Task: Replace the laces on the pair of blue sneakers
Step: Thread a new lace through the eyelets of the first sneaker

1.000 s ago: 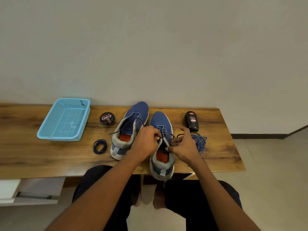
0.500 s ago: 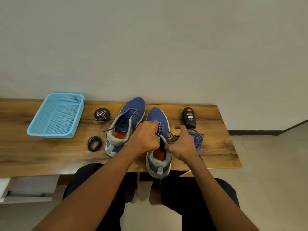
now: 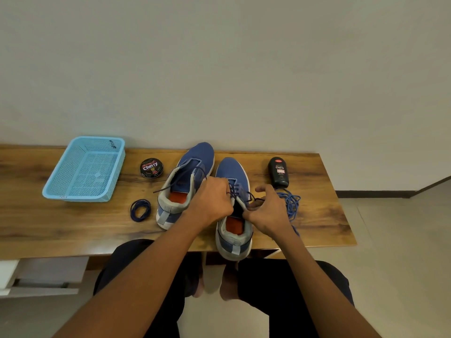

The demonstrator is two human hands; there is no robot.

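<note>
Two blue sneakers stand side by side on the wooden table [image 3: 317, 215]. The left sneaker [image 3: 185, 181] has a dark lace trailing loose over its opening. The right sneaker [image 3: 231, 211] juts over the table's front edge. My left hand [image 3: 212, 201] is curled at its eyelets and pinches the dark navy lace [image 3: 235, 191]. My right hand [image 3: 266, 211] pinches the same lace on the shoe's right side, forefinger raised. A brighter blue lace [image 3: 291, 203] lies in a loose heap right of the shoe. A coiled dark lace [image 3: 140, 209] lies left of the shoes.
A light blue plastic basket [image 3: 85, 169] sits at the table's left. A round shoe polish tin [image 3: 151, 168] stands behind the coil, and a black polish bottle [image 3: 279, 172] stands at the back right. My knees and bare feet show below the table edge.
The view has shifted slightly. Both hands stay at the right sneaker's eyelets; my right hand has eased a little rightward with the lace.
</note>
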